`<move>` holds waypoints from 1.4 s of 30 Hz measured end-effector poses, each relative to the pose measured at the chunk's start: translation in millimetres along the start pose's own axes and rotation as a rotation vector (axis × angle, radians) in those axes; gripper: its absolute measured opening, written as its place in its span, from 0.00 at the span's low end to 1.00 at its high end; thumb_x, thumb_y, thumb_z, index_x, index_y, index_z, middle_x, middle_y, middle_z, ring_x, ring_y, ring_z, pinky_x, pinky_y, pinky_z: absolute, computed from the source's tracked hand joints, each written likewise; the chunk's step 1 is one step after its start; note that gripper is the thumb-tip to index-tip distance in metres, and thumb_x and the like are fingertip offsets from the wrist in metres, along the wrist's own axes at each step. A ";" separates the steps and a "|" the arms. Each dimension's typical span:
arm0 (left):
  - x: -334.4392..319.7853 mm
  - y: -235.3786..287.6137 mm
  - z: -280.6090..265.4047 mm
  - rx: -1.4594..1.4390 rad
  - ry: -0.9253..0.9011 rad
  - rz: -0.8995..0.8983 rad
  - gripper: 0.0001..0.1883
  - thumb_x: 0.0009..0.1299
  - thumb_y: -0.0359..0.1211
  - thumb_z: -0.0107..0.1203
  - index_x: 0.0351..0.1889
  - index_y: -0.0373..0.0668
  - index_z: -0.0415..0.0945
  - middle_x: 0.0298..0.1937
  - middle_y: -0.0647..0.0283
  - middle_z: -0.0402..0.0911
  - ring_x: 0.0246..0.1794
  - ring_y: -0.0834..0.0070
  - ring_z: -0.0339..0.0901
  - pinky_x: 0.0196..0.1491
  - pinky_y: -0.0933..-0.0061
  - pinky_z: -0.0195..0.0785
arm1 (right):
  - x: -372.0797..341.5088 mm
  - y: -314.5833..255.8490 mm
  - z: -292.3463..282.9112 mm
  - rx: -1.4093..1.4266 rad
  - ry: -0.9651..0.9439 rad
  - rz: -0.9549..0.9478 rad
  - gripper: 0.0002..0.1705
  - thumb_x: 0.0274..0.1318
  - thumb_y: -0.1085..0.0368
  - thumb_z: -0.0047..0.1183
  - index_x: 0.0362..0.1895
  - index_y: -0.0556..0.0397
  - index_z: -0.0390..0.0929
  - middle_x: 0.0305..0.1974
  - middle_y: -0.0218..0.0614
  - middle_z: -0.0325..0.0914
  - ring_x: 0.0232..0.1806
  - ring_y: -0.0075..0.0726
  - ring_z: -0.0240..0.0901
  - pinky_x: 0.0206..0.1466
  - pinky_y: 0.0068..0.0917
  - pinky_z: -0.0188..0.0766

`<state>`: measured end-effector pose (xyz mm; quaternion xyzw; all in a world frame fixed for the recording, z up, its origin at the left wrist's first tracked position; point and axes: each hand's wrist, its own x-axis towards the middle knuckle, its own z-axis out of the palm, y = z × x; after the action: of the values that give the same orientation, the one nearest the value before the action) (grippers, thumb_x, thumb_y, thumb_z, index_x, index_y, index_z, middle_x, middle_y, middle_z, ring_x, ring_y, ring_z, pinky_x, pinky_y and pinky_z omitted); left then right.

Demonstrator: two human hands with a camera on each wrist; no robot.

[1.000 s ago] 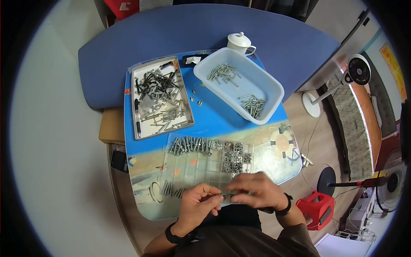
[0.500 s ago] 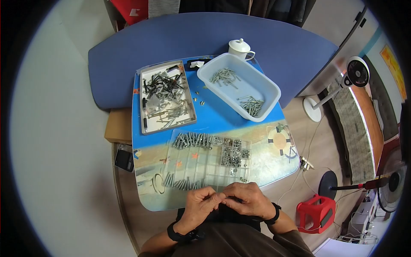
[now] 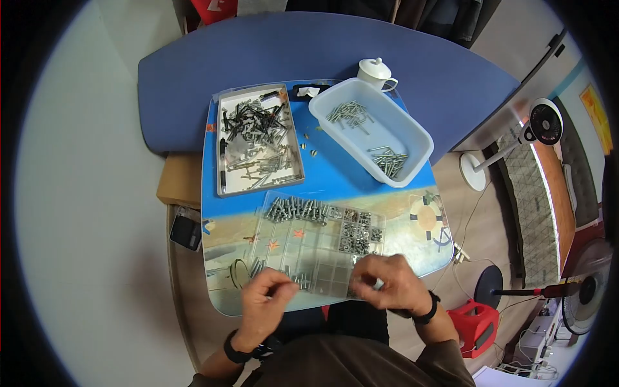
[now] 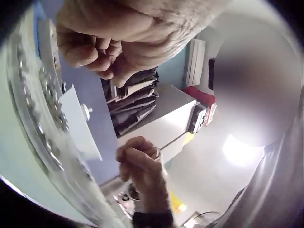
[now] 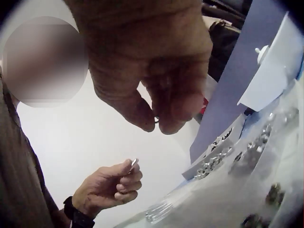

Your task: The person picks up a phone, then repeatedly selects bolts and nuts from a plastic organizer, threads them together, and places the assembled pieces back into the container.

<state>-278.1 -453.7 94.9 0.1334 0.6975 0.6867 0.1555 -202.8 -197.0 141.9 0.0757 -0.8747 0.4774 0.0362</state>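
Observation:
My left hand (image 3: 263, 308) is raised over the near edge of the table, with a short silver screw (image 5: 134, 164) pinched between thumb and forefinger, its end sticking out. Thumb and fingertip of my right hand (image 3: 392, 284) pinch a small dark ring-like piece (image 5: 156, 119), mostly hidden by the fingers. The right hand hovers over the near right corner of a clear compartment box (image 3: 325, 264). In this box lie rows of bolts (image 3: 296, 210) along the far side, more screws (image 3: 302, 280) near the front, and nuts and washers (image 3: 356, 233) in small cells.
Behind the box stand a shallow white tray (image 3: 298, 169) of mixed black and silver screws and a white plastic tub (image 3: 380, 116) with two heaps of screws. A lidded white cup (image 3: 374, 72) is behind the tub. Several small pieces (image 3: 313, 153) lie between tray and tub.
Half a second ago both hands met at the fingertips by the near edge; now they are apart, the left further left, the right further right over the box.

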 end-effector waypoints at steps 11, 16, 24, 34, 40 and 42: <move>25.4 -22.9 -52.3 0.709 0.320 0.301 0.08 0.59 0.31 0.70 0.29 0.43 0.80 0.29 0.64 0.76 0.35 0.61 0.70 0.43 0.62 0.61 | 91.9 49.8 -16.0 -0.555 0.004 -0.009 0.08 0.50 0.68 0.64 0.34 0.56 0.81 0.29 0.46 0.81 0.29 0.56 0.79 0.33 0.45 0.75; 17.6 -37.5 -55.2 0.749 0.361 0.334 0.09 0.59 0.29 0.70 0.30 0.42 0.79 0.29 0.64 0.73 0.35 0.66 0.69 0.42 0.65 0.59 | 99.0 62.2 -8.2 -0.674 -0.047 -0.005 0.07 0.53 0.66 0.63 0.33 0.56 0.81 0.28 0.44 0.81 0.29 0.55 0.79 0.32 0.45 0.73; 11.6 -44.8 -51.6 0.917 0.384 0.417 0.10 0.59 0.34 0.70 0.29 0.46 0.77 0.33 0.65 0.74 0.37 0.64 0.70 0.45 0.62 0.57 | 102.6 60.8 -6.2 -0.721 -0.068 -0.012 0.07 0.54 0.65 0.63 0.32 0.55 0.82 0.28 0.42 0.80 0.29 0.53 0.78 0.33 0.44 0.73; 9.1 -41.9 -47.6 1.003 0.400 0.446 0.07 0.56 0.30 0.64 0.30 0.47 0.76 0.32 0.65 0.74 0.36 0.62 0.71 0.45 0.60 0.58 | 99.9 59.9 -5.8 -0.731 -0.073 -0.053 0.09 0.57 0.62 0.62 0.33 0.55 0.82 0.27 0.43 0.78 0.29 0.52 0.78 0.33 0.44 0.72; 8.7 -44.0 -49.0 0.949 0.377 0.482 0.08 0.53 0.26 0.62 0.29 0.45 0.77 0.29 0.63 0.73 0.34 0.62 0.71 0.44 0.62 0.59 | 99.0 60.3 -6.4 -0.728 -0.090 -0.033 0.08 0.58 0.63 0.61 0.35 0.55 0.82 0.28 0.43 0.79 0.30 0.53 0.78 0.34 0.45 0.73; 8.9 -43.1 -49.4 0.937 0.370 0.476 0.07 0.53 0.26 0.62 0.28 0.45 0.76 0.28 0.63 0.73 0.33 0.61 0.72 0.43 0.62 0.59 | 98.0 60.6 -7.2 -0.722 -0.093 -0.030 0.08 0.57 0.63 0.61 0.36 0.55 0.82 0.29 0.43 0.79 0.30 0.53 0.78 0.34 0.45 0.73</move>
<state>-304.9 -496.3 52.0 0.2194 0.8945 0.3312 -0.2050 -309.6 -168.3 108.8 0.0924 -0.9863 0.1335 0.0278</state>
